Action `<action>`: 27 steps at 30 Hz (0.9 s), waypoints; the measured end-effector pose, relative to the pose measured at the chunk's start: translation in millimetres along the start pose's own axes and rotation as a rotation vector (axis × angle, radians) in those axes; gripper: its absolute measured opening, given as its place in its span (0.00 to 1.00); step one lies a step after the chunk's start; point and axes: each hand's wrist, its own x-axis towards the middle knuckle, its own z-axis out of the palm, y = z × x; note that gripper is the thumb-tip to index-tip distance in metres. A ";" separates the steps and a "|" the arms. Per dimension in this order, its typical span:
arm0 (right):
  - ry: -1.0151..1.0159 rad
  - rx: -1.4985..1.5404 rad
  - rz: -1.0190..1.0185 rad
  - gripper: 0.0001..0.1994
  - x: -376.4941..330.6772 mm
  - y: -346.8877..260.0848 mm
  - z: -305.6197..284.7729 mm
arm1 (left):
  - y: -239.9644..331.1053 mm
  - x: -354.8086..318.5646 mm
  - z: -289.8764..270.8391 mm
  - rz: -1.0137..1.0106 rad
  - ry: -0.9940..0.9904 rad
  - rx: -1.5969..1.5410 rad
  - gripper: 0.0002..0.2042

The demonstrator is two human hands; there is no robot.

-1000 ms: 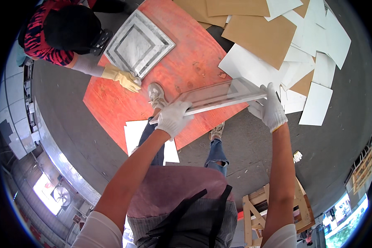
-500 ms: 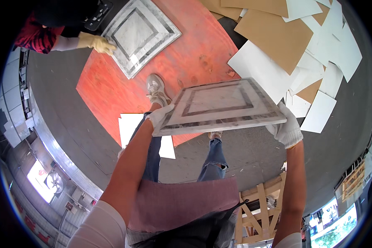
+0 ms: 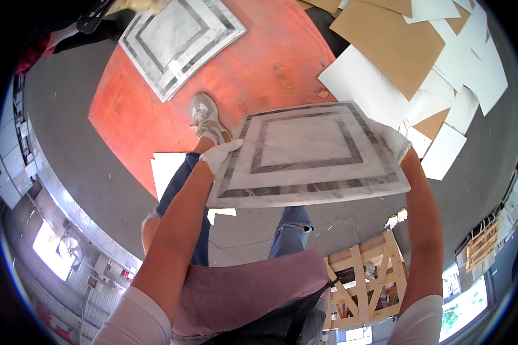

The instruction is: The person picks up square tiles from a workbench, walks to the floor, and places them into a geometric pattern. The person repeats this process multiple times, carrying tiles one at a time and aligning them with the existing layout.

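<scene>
L hand (image 3: 221, 155) & R hand (image 3: 395, 141) hold 1 gray-wht panel (image 3: 306, 141) (underside hidden).

Before me, a red board (image 3: 259, 63) lies on the grey floor (image 3: 454, 201); it carries a grey-banded white panel (image 3: 172, 37) and my left shoe (image 3: 203, 112); to my right, white sheets (image 3: 365, 83) and brown sheets (image 3: 388, 43) overlap in a loose heap.
</scene>
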 end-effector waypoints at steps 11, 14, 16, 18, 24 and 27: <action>-0.229 0.296 0.093 0.19 -58.3 53.7 2.9 | -23.8 -50.1 0.9 0.158 -0.084 0.031 0.16; -0.139 0.207 -0.146 0.17 -97.6 107.8 -23.0 | -33.0 -97.6 21.6 0.412 -0.049 0.288 0.16; -0.064 0.185 -0.266 0.15 -148.3 126.0 -16.9 | -43.5 -159.8 46.1 0.452 -0.052 0.316 0.17; 0.007 0.127 -0.362 0.15 -213.9 125.5 2.8 | -68.2 -218.2 55.6 0.598 -0.059 0.343 0.16; 0.024 0.041 -0.638 0.20 -350.7 124.5 32.7 | -174.8 -378.1 64.9 1.123 -0.017 0.394 0.22; -0.074 -0.123 -0.806 0.28 -415.5 103.5 43.0 | -219.2 -461.0 77.5 1.457 0.128 0.365 0.22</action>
